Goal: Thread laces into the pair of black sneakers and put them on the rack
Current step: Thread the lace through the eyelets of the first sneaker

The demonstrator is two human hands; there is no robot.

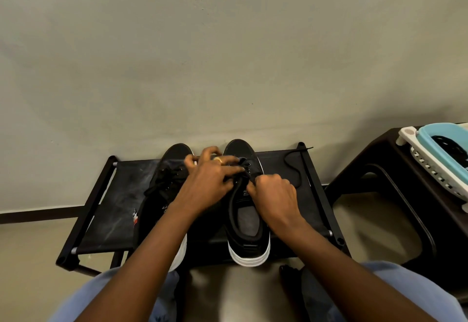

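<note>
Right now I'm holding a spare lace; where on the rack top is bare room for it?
The rack is bare left of the left sneaker. Right of the right sneaker a loose lace takes the far corner. The middle is crowded by both hands.

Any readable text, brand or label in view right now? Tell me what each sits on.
Nothing reads clearly.
Right sneaker tongue: pale print, too blurred to read.
Left sneaker tongue: pale print, part hidden by the left hand's arm, unreadable.
Rack fabric: small red-and-white mark, illegible.

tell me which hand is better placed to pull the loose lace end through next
Right, probably. The right hand already pinches the lace at the right sneaker, while the left hand steadies the eyelets.
</note>
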